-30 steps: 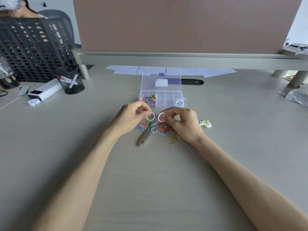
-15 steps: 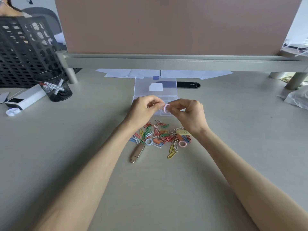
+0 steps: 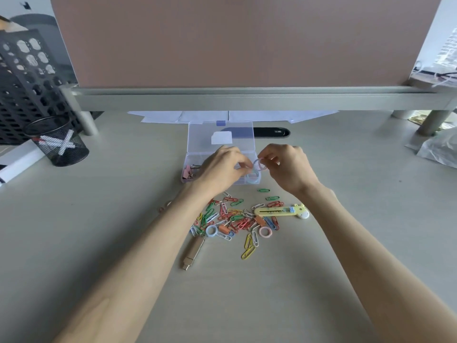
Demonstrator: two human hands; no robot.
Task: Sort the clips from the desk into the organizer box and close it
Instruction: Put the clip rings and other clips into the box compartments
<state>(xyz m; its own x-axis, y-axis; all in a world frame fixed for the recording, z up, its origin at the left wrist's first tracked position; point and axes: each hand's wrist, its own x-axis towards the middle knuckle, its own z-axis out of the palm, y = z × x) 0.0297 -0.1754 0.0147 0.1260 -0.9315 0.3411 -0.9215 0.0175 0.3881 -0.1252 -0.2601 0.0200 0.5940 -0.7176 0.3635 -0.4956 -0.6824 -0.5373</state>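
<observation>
The scattered heap of coloured wire paper clips (image 3: 235, 219) lies unsorted on the pale tabletop (image 3: 99, 243). Beyond it, over the open clear plastic organizer box (image 3: 197, 167), the right hand (image 3: 286, 169) pinches a pale ring clip (image 3: 259, 164); the left hand (image 3: 220, 169) is pinched, contents unclear. Risk: releasing off-centre drops the ring into a wrong compartment. Half a second earlier, both hands pinched a pink ring together.

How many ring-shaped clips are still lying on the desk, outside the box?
2: a blue ring at the pile's left edge, a pink ring at its right. Paper clips may hide more.
</observation>
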